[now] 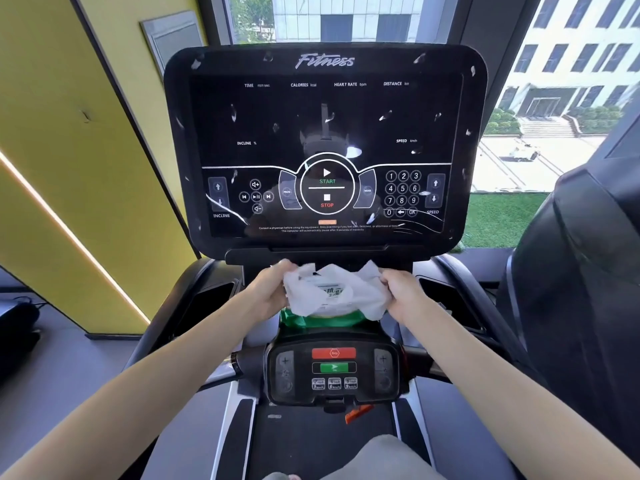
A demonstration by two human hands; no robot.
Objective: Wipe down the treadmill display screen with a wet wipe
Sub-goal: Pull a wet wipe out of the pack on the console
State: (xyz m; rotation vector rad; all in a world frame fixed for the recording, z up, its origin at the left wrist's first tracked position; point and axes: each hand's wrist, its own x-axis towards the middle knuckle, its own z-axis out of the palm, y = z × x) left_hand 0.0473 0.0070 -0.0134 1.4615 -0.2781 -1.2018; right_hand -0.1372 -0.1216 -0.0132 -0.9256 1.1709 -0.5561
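The treadmill display screen (325, 140) is a large black panel in front of me, dotted with white smears and labelled Fitness. Below it, both my hands hold a white wet wipe (334, 291) stretched between them over a green wipe pack (322, 320). My left hand (268, 289) grips the wipe's left edge. My right hand (403, 292) grips its right edge. The wipe hangs crumpled just under the screen's lower edge, not touching the glass.
A lower control panel (334, 370) with a red stop and green start button sits between the handlebars. A yellow wall (69, 150) is on the left. A second treadmill's dark console (581, 271) stands at the right, windows behind.
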